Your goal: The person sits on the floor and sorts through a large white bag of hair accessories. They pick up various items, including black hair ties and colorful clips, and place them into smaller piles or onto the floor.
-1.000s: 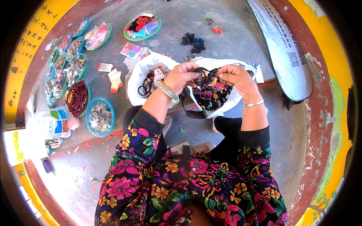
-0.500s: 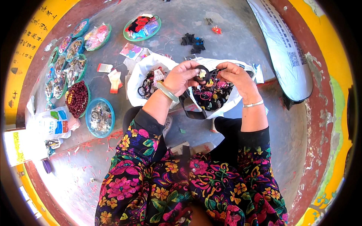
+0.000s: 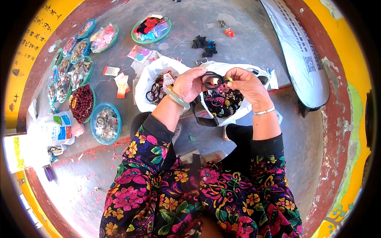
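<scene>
So we've got both hands up close together over the bags; our left hand (image 3: 189,84) and right hand (image 3: 247,85) are each pinched shut on the same black hair tie (image 3: 211,80), stretching the loop out between the fingertips, and there's a small pale bit on it we can't quite make out; it's held in the air just above the white bag of hair ties (image 3: 222,101), with a second white bag (image 3: 155,85) right beside it on the left; our take is that doing this bit well means keeping the pull gentle and even so the elastic doesn't snap back, and staying over the bag so anything that slips lands inside; further out on the concrete floor (image 3: 238,35) there's a bowl of dark red beads (image 3: 81,103), a blue bowl (image 3: 105,123) of small bits and a row of green trays (image 3: 71,67) along the left.
</scene>
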